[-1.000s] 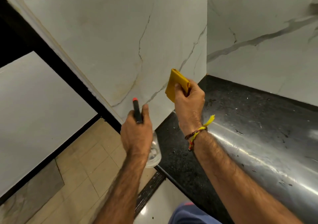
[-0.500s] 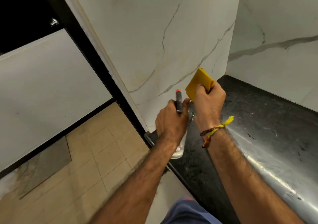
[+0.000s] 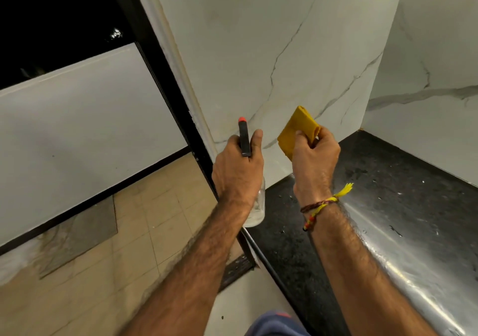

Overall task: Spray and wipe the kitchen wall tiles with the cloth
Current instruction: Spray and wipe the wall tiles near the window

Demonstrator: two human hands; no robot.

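Note:
White marble-look wall tiles [image 3: 258,51] with grey veins fill the upper middle of the head view and continue on a second wall at the right [image 3: 426,77]. My left hand [image 3: 236,170] grips a clear spray bottle [image 3: 257,206], whose black head with an orange nozzle tip [image 3: 243,134] points at the tiles. My right hand [image 3: 314,154] holds a folded yellow cloth [image 3: 297,129] close to the lower part of the tile wall; I cannot tell if the cloth touches it.
A black granite countertop [image 3: 388,185] with a shiny rounded front edge [image 3: 413,271] runs under the tiles at the right. A black frame [image 3: 160,64] borders the tile wall's left end. Beige floor tiles [image 3: 129,245] lie below left.
The view has swung left and both hands now sit more to the right in it. The spray bottle and cloth stay side by side in front of the lower tiles, both still held.

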